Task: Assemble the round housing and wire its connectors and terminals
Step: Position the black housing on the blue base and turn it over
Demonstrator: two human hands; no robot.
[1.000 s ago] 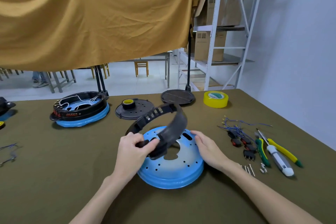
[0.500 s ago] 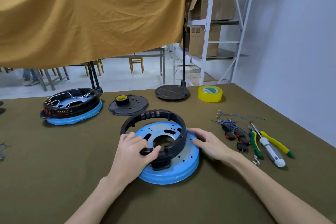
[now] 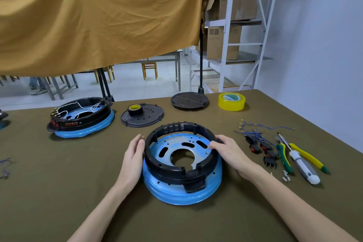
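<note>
Fingers (image 3: 137,143) released black ring (image 3: 176,171), now seated on blue base (image 3: 176,194)

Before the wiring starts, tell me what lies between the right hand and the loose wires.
Nothing visible does. The right hand rests on the black ring, and only bare table separates it from the loose wires; the switches lie beside them.
</note>
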